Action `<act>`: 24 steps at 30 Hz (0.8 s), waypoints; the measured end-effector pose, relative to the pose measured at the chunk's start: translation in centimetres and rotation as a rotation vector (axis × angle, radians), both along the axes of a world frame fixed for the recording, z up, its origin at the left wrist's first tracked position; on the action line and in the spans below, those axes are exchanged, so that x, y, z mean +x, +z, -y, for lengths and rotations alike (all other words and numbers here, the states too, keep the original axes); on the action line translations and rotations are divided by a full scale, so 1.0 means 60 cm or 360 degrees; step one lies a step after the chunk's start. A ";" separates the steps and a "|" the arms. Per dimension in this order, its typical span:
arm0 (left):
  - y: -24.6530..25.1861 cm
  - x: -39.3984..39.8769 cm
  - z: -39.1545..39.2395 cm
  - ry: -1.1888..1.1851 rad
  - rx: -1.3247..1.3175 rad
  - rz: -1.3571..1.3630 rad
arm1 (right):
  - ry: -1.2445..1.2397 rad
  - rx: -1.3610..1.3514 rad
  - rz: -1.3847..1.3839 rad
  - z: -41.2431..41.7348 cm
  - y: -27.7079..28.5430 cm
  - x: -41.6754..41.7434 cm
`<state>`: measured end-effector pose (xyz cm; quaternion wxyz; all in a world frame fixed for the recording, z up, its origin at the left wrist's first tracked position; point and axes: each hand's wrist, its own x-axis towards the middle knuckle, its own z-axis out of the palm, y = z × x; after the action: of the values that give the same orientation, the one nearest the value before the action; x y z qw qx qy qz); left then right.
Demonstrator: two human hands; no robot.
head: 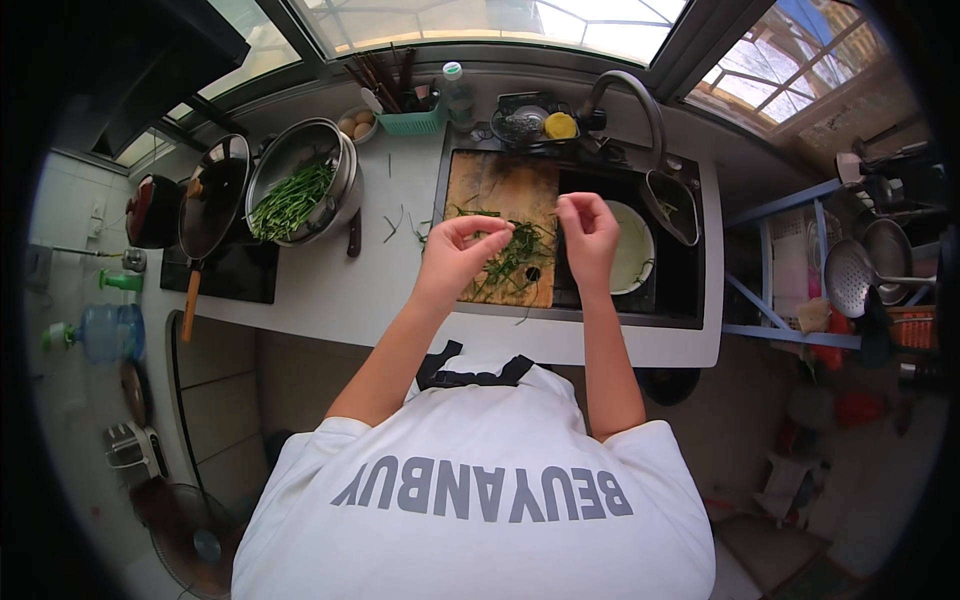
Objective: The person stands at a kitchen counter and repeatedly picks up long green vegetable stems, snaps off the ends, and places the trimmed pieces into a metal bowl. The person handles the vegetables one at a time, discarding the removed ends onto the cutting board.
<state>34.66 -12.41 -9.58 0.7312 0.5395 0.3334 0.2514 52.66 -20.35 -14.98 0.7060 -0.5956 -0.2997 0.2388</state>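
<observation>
My left hand is above the left part of a wooden cutting board, its thumb and fingertips pinched together. Whether something thin is between them is too small to tell. My right hand is raised at the board's right edge, fingers curled and thumb against the forefinger; a tiny bit may be at the fingertips. Loose green leafy scraps lie scattered on the board. Right of it, partly behind my right hand, a white basin holds pale liquid and a few green bits. Cut green stalks fill a metal colander at the left.
The board spans part of the black sink, under a curved faucet with a strainer at the right. A knife handle lies beside the colander. Farther left are a lidded pan and a dark pot. Eggs sit behind.
</observation>
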 end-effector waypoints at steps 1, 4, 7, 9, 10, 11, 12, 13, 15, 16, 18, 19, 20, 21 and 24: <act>0.005 -0.005 -0.003 0.0048 -0.0061 0.0002 | 0.0215 -0.0466 0.0425 0.003 -0.018 0.014; 0.002 -0.031 -0.023 0.0167 -0.0119 0.0082 | 0.0615 -0.1126 0.1148 0.014 -0.084 0.000; 0.000 -0.073 -0.044 0.0333 -0.0092 0.0106 | 0.0806 -0.1354 0.1112 0.028 -0.113 -0.019; -0.003 -0.109 -0.058 0.0452 -0.0028 0.0110 | 0.0763 -0.1220 0.0952 0.044 -0.116 -0.034; 0.004 -0.122 -0.065 0.0543 0.0017 0.0088 | 0.0781 -0.1230 0.0912 0.051 -0.127 -0.036; 0.001 -0.140 -0.075 0.0580 0.0090 0.0047 | 0.0772 -0.1215 0.0955 0.066 -0.137 -0.039; -0.007 -0.162 -0.089 0.0620 0.0165 0.0007 | 0.0787 -0.1195 0.0916 0.078 -0.151 -0.038; -0.010 -0.180 -0.100 0.0659 0.0233 -0.0035 | 0.0751 -0.1177 0.0890 0.090 -0.158 -0.040; 0.006 -0.204 -0.122 0.0786 0.0314 -0.0097 | 0.0720 -0.1234 0.0806 0.113 -0.175 -0.038; 0.004 -0.225 -0.139 0.0840 0.0381 -0.0129 | 0.0709 -0.1271 0.0792 0.124 -0.181 -0.036; 0.012 -0.266 -0.175 0.0942 0.0514 -0.0216 | 0.0700 -0.1332 0.0726 0.142 -0.191 -0.035; 0.015 -0.282 -0.202 0.0981 0.0580 -0.0189 | 0.0692 -0.1353 0.0675 0.148 -0.192 -0.033; 0.018 -0.293 -0.228 0.1038 0.0582 -0.0136 | 0.0682 -0.1375 0.0623 0.154 -0.193 -0.031; 0.025 -0.303 -0.252 0.1095 0.0582 -0.0086 | 0.0675 -0.1373 0.0643 0.159 -0.198 -0.029; 0.011 -0.346 -0.342 0.1195 0.0575 -0.0247 | 0.0651 -0.1385 0.0691 0.165 -0.213 -0.025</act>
<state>13.91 8.10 -8.91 0.4552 0.5173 0.5114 0.5135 51.17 -30.26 -27.74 0.2540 -0.7986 -0.4224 0.3452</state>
